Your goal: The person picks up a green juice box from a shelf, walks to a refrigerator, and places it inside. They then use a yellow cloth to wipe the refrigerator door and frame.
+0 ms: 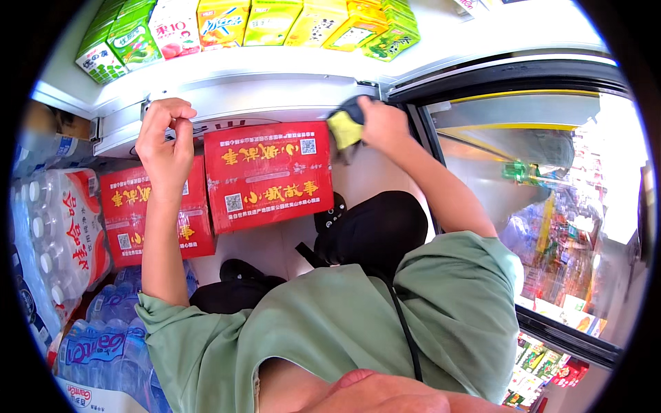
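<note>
My right hand (381, 123) grips a dark and yellow-green cloth (347, 125), which hangs against the fridge's lower front panel (268, 98), near the panel's right end. My left hand (168, 134) is raised at the left, in front of the same panel, with its fingers curled and nothing seen in them. Between and below the hands stands a red cardboard carton (268, 178) with yellow writing. A second red carton (114, 227) stands to its left, partly hidden behind my left forearm. Above the panel, a row of drink cartons (222, 23) stands on the white fridge shelf (289, 62).
Shrink-wrapped packs of bottled water (57, 227) and blue bottles (108, 346) stack up at the left. An open glass fridge door (496, 206) with a black frame is at the right, close to my right arm. My knees and shoes are below the red cartons.
</note>
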Motion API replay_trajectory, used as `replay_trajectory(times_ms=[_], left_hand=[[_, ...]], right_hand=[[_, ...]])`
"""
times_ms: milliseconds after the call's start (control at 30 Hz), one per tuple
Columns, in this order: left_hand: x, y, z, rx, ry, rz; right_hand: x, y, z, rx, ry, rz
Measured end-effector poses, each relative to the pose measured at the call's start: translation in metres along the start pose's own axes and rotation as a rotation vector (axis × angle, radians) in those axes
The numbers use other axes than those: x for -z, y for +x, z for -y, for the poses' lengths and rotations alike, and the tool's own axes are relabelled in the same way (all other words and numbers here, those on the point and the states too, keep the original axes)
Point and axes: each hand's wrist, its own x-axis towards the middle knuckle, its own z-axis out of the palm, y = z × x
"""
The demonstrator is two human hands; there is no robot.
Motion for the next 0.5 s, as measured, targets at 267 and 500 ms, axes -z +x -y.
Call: replay_trajectory(times_ms=[267, 500], left_hand=[[-0.01, 0.005, -0.003, -0.024, -0.021, -0.031], [-0.006, 0.003, 0.002, -0.03, 0.002, -0.05]], right_hand=[[0.023, 0.014, 0.069, 0.087, 0.189, 0.031], [0.011, -0.002, -0.006, -0.055, -0.118, 0.142]])
